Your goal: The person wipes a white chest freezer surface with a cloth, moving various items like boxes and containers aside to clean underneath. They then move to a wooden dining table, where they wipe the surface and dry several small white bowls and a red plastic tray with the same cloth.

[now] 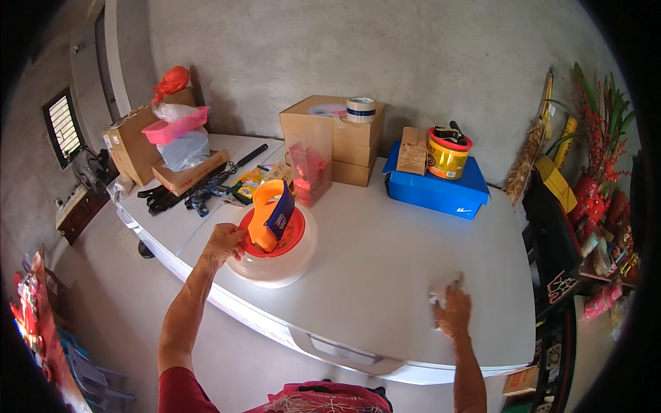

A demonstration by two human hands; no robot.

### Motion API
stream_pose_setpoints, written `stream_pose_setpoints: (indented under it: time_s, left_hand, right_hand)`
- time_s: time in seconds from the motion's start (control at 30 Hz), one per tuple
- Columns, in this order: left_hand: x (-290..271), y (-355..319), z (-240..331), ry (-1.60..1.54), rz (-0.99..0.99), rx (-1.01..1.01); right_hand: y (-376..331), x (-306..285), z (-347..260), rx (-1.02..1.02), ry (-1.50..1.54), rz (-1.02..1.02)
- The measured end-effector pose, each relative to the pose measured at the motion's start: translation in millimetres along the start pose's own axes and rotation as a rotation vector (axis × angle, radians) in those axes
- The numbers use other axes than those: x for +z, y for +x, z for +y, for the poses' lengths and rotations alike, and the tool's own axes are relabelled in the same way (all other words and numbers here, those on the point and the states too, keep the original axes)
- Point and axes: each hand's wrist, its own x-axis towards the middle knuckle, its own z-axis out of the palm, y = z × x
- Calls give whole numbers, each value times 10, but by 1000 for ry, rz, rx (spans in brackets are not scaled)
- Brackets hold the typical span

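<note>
My left hand (226, 244) pinches the rim of a red plate (292, 242), which rests over a translucent round plastic container (275, 272). Standing on the plate is an orange curved object with a dark blue panel (270, 217); its exact kind is unclear. Off to the right, my right hand (454, 313) presses a crumpled whitish cloth or tissue (435, 298) against the white top, its fingers slightly blurred. The white top (385, 275) looks like a chest freezer lid with a recessed front handle.
Behind stand cardboard boxes (330, 141) with a tape roll (361, 109), and a clear box (310, 165) with red contents. A blue shoebox (437, 186) carries a yellow tub (448, 155). Black straps (169, 198) and a pink basket (175, 127) lie left. Decorations (595, 179) crowd the right.
</note>
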Motion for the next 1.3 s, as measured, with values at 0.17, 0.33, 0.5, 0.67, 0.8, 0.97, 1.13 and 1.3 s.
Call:
stream_pose_setpoints:
  time_s: [0.17, 0.33, 0.5, 0.67, 0.8, 0.97, 1.13, 1.3]
  left_hand:
    - [207, -289, 402, 85, -18, 29]
    - [712, -540, 482, 97, -193, 56]
    - [1267, -632, 269, 42, -405, 5]
    - [1913, -600, 165, 61, -509, -9]
    - [2320, -583, 200, 39, -535, -27]
    - [2675, -520, 239, 5, -485, -33]
    - [3215, -353, 461, 21, -438, 2]
    - [3994, -10, 899, 23, -399, 42]
  right_hand:
    - [-237, 14, 781, 410, -288, 188]
    - [-212, -67, 773, 380, -382, 268]
    - [-296, -147, -203, 27, -140, 126]
    - [-674, -443, -841, -392, 132, 93]
    - [-743, -646, -449, -371, 173, -57]
    - [-658, -612, 619, -78, 90, -89]
    - [-389, -424, 1683, 139, 1, -42]
    - [21, -313, 1997, 142, 61, -28]
